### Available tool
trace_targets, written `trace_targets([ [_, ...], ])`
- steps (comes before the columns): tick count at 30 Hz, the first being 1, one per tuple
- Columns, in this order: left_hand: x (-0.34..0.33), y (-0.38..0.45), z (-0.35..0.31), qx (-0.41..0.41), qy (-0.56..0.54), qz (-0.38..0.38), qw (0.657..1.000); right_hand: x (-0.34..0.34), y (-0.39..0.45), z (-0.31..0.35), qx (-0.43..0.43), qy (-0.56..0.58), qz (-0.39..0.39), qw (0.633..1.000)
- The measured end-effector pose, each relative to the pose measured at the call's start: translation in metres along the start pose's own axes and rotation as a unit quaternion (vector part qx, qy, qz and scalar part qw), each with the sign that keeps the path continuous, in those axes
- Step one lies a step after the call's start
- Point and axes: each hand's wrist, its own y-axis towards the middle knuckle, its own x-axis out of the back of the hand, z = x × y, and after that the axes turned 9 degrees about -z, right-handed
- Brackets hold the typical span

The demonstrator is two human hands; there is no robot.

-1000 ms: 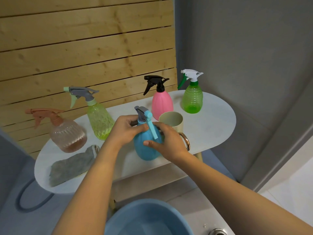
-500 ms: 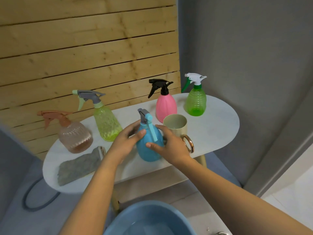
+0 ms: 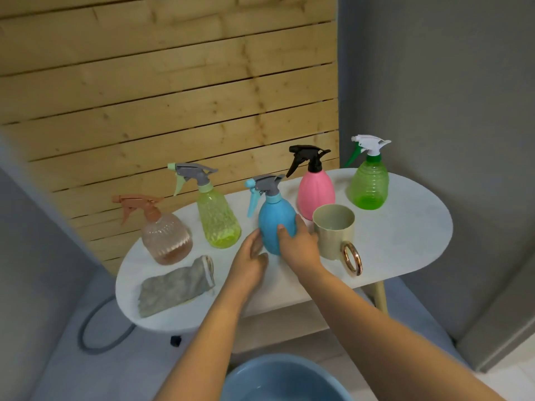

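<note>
Blue spray bottle (image 3: 275,227) stands upright near ctr of the white oval table (image 3: 405,227), trigger head pointing toward the left end. Its base is hidden behind the hands, so contact w/ the tabletop cannot be confirmed.

Right hand (image 3: 298,247): fingers (image 3: 299,224) curl round the bottle's lower right flank, thumb pressed on the front, i.e. clamped on the bottle body.

Left hand (image 3: 249,261): fingers (image 3: 254,238) relaxed and slightly apart, tips lying against the bottle's lower left flank; no wrap-around grip.

Beige mug (image 3: 334,231) w/ gold ring handle sits just right of the bottle, touching or nearly touching the right hand's knuckles, handle turned toward the front edge.

Along the back edge, left to right:
- peach-tinted bottle (image 3: 166,238)
- yellow-green bottle (image 3: 218,218)
- pink bottle (image 3: 316,195), black trigger head
- green bottle (image 3: 368,183), white head, at the back right

All four are upright, and the blue bottle falls btwn yellow-green and pink, a little forward of them.

Grey cloth (image 3: 176,285) lies crumpled at the front left of the table, in front of the peach-tinted bottle.

Below the front edge, a blue basin (image 3: 283,380) holding some water sits on the floor. A grey hose (image 3: 95,337) loops on the floor under the table's left end.
</note>
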Motion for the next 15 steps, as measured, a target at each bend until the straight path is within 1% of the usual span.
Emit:
trace_targets([
  [4,-0.005,0.029,0.001,0.047,-0.068,0.006,0.997,-0.012,0.016,0.004,-0.030,0.011,0.020,0.999],
  [10,-0.012,0.066,0.006,0.055,-0.146,-0.022,0.988,-0.025,0.028,0.012,-0.020,0.058,0.038,0.997],
  [13,-0.016,0.072,0.007,0.048,-0.120,-0.013,0.992,-0.022,0.034,0.013,-0.031,0.053,0.051,0.997],
  [14,-0.017,0.069,0.004,0.049,-0.104,-0.018,0.993,-0.021,0.034,0.013,-0.026,0.064,0.049,0.996],
  [15,-0.020,0.064,0.001,0.047,-0.075,-0.041,0.995,-0.020,0.031,0.014,-0.022,0.062,0.051,0.997],
])
